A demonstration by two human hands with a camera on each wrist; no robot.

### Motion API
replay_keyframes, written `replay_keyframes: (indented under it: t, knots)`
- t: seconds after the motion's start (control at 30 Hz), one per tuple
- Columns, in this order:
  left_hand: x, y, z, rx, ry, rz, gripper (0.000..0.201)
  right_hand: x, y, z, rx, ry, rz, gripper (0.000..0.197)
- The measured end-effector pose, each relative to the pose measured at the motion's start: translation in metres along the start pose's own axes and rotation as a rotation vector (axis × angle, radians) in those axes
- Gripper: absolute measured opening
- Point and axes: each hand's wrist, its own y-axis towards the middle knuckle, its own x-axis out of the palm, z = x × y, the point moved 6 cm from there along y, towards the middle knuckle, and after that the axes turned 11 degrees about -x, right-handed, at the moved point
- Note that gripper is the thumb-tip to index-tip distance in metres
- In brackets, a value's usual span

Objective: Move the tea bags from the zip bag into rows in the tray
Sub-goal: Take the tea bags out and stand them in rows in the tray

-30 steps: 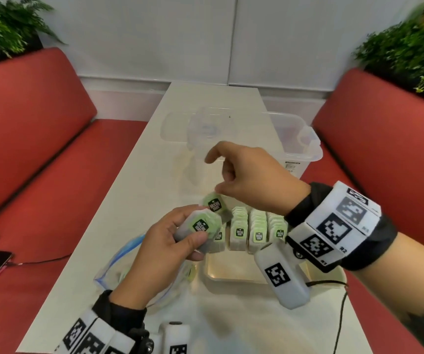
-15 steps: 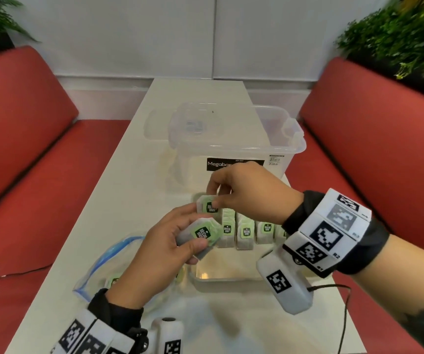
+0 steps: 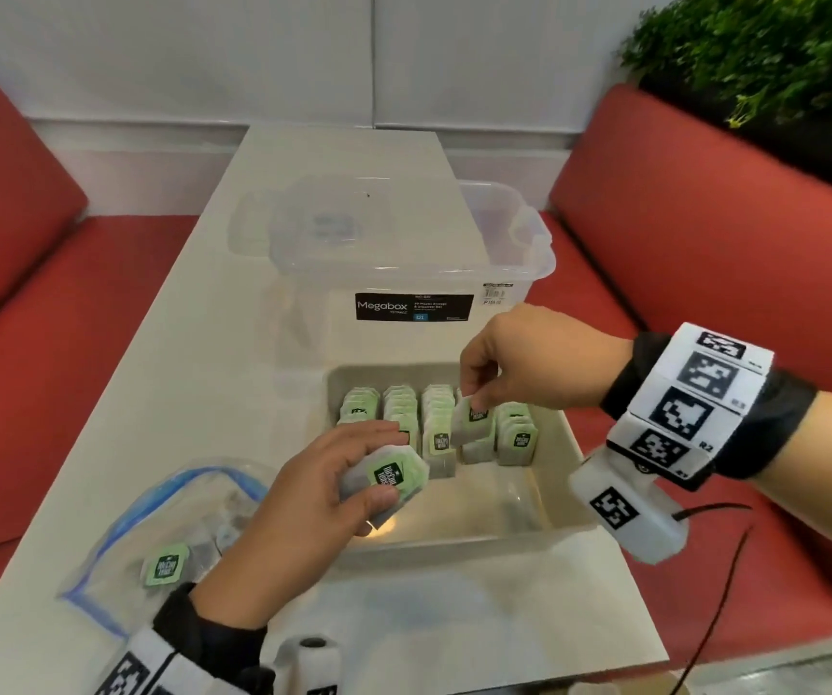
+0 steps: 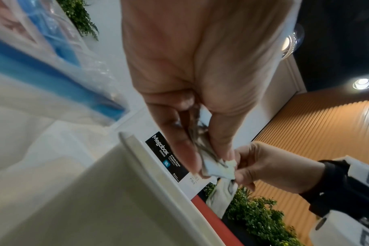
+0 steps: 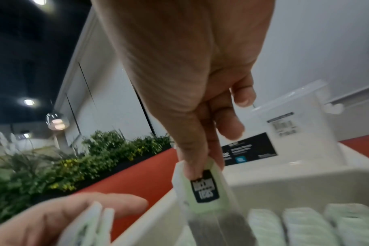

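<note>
A cream tray [image 3: 572,499] on the white table holds several rows of green-labelled tea bags [image 3: 398,408] standing on edge. My right hand [image 3: 479,388] pinches one tea bag [image 3: 474,423] by its top, over a row near the tray's right side; the right wrist view shows this tea bag [image 5: 202,188] hanging from thumb and finger. My left hand [image 3: 368,474] grips a small stack of tea bags [image 3: 393,476] over the tray's near left corner. The clear zip bag [image 3: 153,534] with a blue seal lies to the left, a tea bag [image 3: 165,566] inside it.
A clear Megabox storage bin [image 3: 403,263] stands just behind the tray. Red benches [image 3: 704,273] flank the table on both sides. A black cable [image 3: 715,594] hangs off my right wrist near the table's right edge. Plants [image 3: 775,57] sit behind the right bench.
My right hand carried its tea bag from the tray's left side over to a row further right and lowered it. My left hand stayed put with its stack. The head view tilted down.
</note>
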Motion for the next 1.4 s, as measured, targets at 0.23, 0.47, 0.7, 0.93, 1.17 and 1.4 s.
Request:
replay_keyframes:
  t: [0.23,0.47,0.7,0.93,1.17,1.4]
  knots:
    - [-0.003,-0.001,-0.018,-0.065,-0.044,0.02,0.053,0.049,0.019,0.035,0.07,-0.148,-0.286,0.012]
    - [0.0,-0.003,-0.026,-0.074,-0.026,0.042,0.051,0.081,0.044,0.043,0.041,-0.238,-0.482,0.013]
    - [0.0,-0.005,-0.024,-0.076,0.003,0.043,0.045,0.094,0.055,0.049,0.043,-0.237,-0.526,0.018]
    - [0.0,-0.006,-0.026,-0.086,0.0,0.045,0.043,0.093,0.059,0.05,0.056,-0.262,-0.483,0.012]
    - [0.001,-0.006,-0.028,-0.106,-0.015,0.055,0.038,0.092,0.059,0.054,0.069,-0.29,-0.453,0.005]
    - [-0.001,-0.001,-0.035,-0.208,-0.221,0.131,0.039,0.068,0.052,0.051,0.084,-0.252,-0.275,0.008]
